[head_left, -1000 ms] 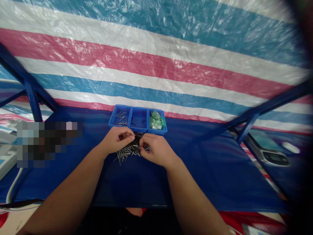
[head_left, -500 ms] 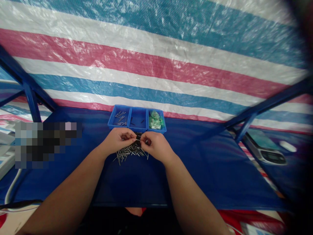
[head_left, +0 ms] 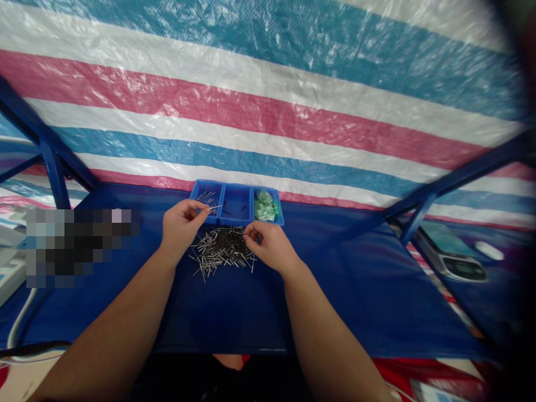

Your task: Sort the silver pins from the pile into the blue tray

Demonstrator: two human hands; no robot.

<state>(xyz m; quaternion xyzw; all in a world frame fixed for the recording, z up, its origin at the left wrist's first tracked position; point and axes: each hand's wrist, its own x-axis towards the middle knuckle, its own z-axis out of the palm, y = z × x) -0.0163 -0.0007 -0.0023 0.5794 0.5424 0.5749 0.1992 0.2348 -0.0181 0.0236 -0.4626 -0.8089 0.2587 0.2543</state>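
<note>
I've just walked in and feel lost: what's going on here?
A person's left hand pinches a thin metal pin at the left blue bin, where similar pins lie. The right hand is at the edge of a pile of pins on the blue table. The middle bin holds a couple of dark pieces; the right bin, crumpled green plastic.

The left hand [head_left: 181, 224] hid the near left corner of the leftmost blue bin [head_left: 207, 183], and the right hand [head_left: 268, 244] overlapped the right side of the heap of metal pins [head_left: 221, 248]; anything pinched there was too small to tell. A pixelated patch [head_left: 71, 240] masked whatever lay at far left, and the scale's display [head_left: 464, 269] was illegibly small. The lower edge cut off both forearms [head_left: 121, 318].
</note>
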